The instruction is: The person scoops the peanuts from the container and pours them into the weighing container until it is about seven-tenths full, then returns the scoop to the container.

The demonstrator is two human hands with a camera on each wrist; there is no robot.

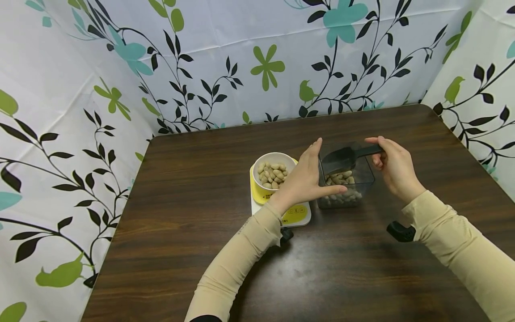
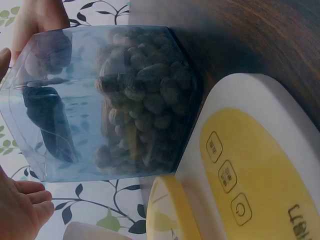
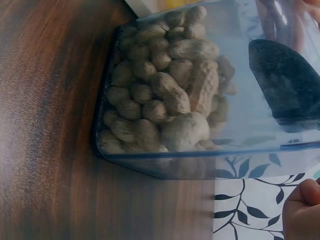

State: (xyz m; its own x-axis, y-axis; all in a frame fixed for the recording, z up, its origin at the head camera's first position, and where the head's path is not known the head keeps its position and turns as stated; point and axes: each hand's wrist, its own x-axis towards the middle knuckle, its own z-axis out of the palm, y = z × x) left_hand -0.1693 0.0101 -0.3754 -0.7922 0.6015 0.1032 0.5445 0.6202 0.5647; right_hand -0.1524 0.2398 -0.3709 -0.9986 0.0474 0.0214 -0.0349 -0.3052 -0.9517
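Observation:
My right hand [image 1: 396, 167] pinches the handle of a black scoop [image 1: 339, 160], whose blade tilts inside the mouth of a clear plastic container [image 1: 364, 176]. In the right wrist view, peanuts in their shells [image 3: 165, 95] fill the container's lower part, below the scoop [image 3: 285, 82]. No peanuts show on the blade. My left hand [image 1: 301, 179] is at the container's left side, fingers straight and thumb spread across the front; whether it touches the rim I cannot tell. Beyond the left hand, a white bowl [image 1: 281, 157] of peanuts sits on a yellow and white scale [image 1: 259, 194].
The scale's button panel [image 2: 227, 175] lies close beside the container, partly under my left forearm. Brown wooden table [image 1: 193, 188] surrounds these things. A patterned curtain [image 1: 225, 44] hangs behind the table and along both sides.

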